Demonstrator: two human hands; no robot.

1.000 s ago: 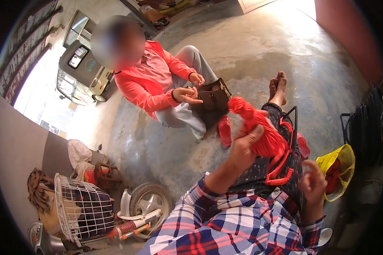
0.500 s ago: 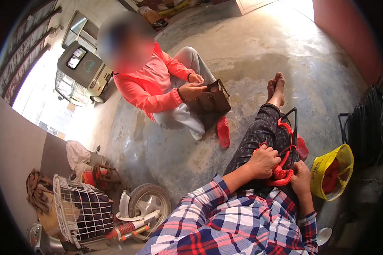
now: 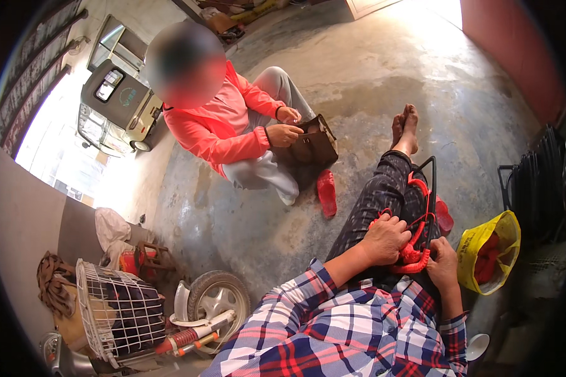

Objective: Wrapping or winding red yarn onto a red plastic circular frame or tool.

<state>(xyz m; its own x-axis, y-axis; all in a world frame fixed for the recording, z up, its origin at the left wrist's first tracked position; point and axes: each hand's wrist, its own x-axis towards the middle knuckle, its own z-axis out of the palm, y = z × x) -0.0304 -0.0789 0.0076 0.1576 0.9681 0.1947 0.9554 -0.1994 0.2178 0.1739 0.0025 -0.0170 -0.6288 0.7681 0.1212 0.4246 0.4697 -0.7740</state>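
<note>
Across my lap lies a black metal frame (image 3: 433,182) with a bent, open outline. Red cord (image 3: 415,266) is wound along part of it, with a thick coil at the near end and loose strands farther up. My left hand (image 3: 387,240) is closed at the left of the frame, its fingers pinching the red cord. My right hand (image 3: 443,261) is curled round the near right side of the frame, beside the coil; its fingertips are partly hidden.
A yellow bag (image 3: 489,252) with red material stands at my right. Folded black frames (image 3: 538,179) lean behind it. Opposite sits a person in a pink jacket (image 3: 233,113), both hands at a brown bag (image 3: 311,147). Red slippers (image 3: 326,193) and a wire-basket vehicle (image 3: 122,314) are nearby.
The view has shifted slightly. My hands keep nearly the same grip on the cord and frame. The other person's near hand has turned a little over the brown bag.
</note>
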